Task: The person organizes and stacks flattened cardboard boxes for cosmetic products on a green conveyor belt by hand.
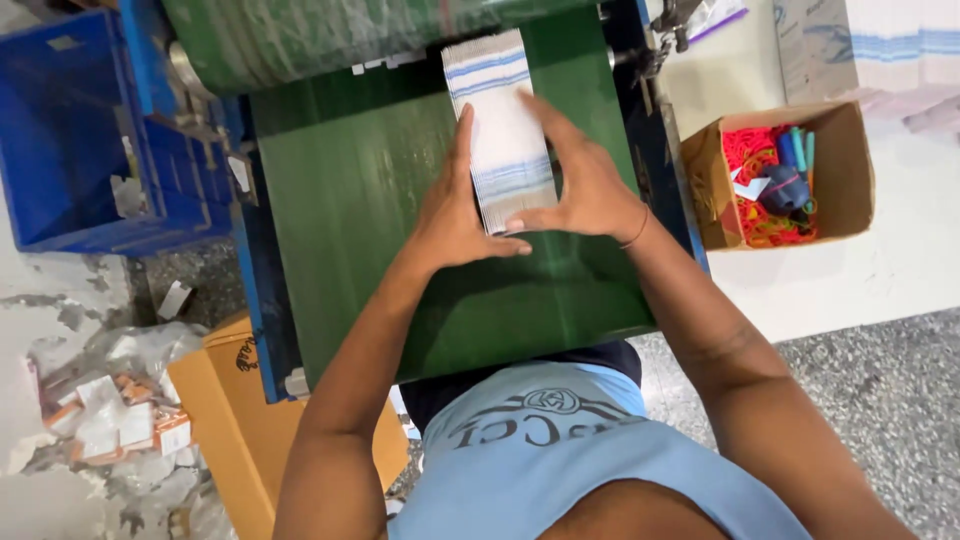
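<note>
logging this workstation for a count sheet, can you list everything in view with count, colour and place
stack of flat cartons: one, white with blue stripes, on the belt between both hands
conveyor belt: one, green, centre
crate: one, blue, upper left
open cardboard box: one, brown, right of the belt
rubber bands: many, mostly red, inside that box
closed cardboard box: one, tan, floor at lower left
paper scraps: several, white and orange, floor at far left
left hand: against the stack's left side
right hand: against its right side
</note>
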